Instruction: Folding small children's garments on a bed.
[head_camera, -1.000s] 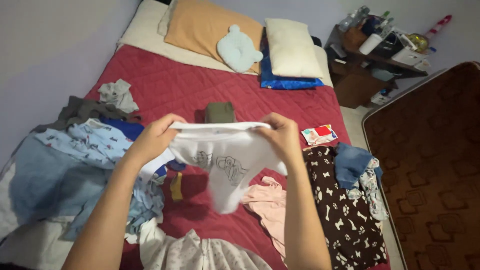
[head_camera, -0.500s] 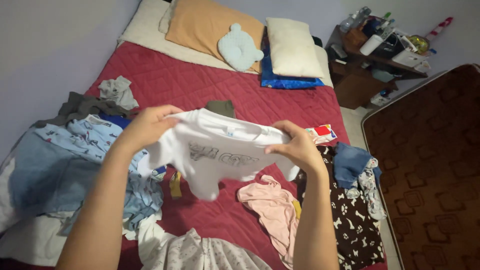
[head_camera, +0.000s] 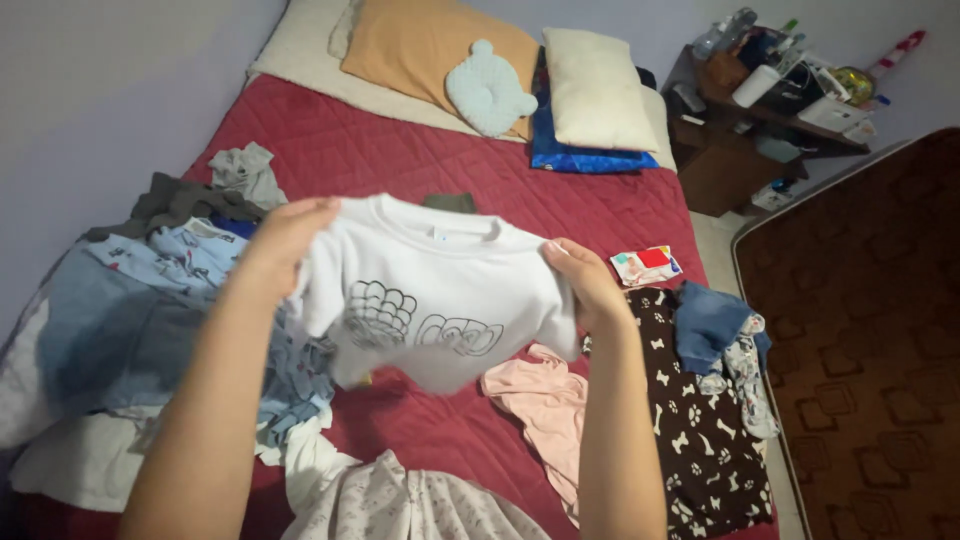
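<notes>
Both hands hold a small white T-shirt (head_camera: 430, 290) spread out in the air above the red quilted bedspread (head_camera: 400, 165). The left hand (head_camera: 280, 240) is closed on the shoulder at nine o'clock of the shirt, the right hand (head_camera: 585, 280) pinches the shoulder at three o'clock. A line-drawn print faces up. A pink garment (head_camera: 540, 400) lies just below at five o'clock; a heap of blue clothes (head_camera: 150, 300) sits at nine o'clock.
</notes>
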